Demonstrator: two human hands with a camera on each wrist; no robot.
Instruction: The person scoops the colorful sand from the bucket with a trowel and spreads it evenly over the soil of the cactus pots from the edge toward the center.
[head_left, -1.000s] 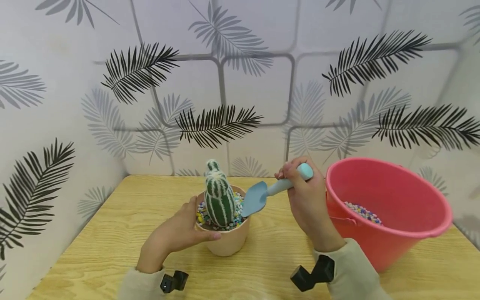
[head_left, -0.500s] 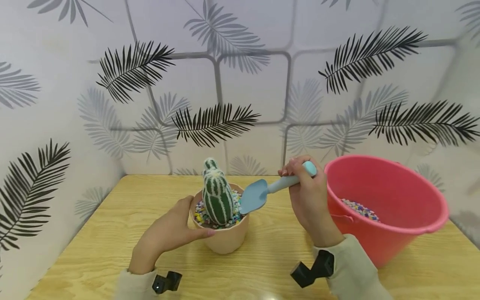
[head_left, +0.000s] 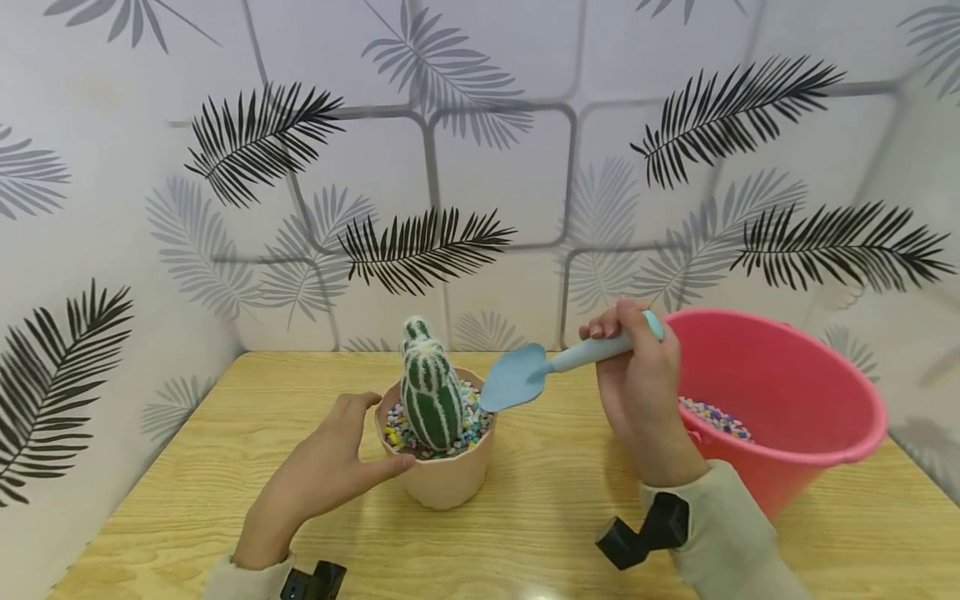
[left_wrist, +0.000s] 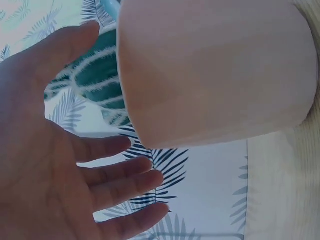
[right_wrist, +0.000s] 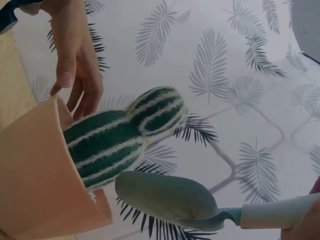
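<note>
A green cactus with white stripes (head_left: 433, 408) stands in a peach-coloured pot (head_left: 446, 483), with multicoloured pebbles (head_left: 474, 421) around its base. My left hand (head_left: 318, 467) is at the pot's left side, fingers spread and nearly straight. In the left wrist view, a gap shows between most of those fingers and the pot wall. My right hand (head_left: 637, 383) grips the handle of a light blue trowel (head_left: 517, 377). Its blade tip is over the pot's right rim, and no pebbles show on the blade. The right wrist view shows the trowel blade (right_wrist: 165, 197) beside the cactus.
A pink bucket (head_left: 787, 375) stands on the right of the wooden table (head_left: 555, 533), with pebbles (head_left: 716, 419) inside, close by my right hand. Behind the table is a wall covering with a leaf pattern (head_left: 495, 167).
My left hand has drawn away from the pot toward the left, its fingers loosened from the rim. My right hand has moved right with the trowel, whose handle now lies flatter.
</note>
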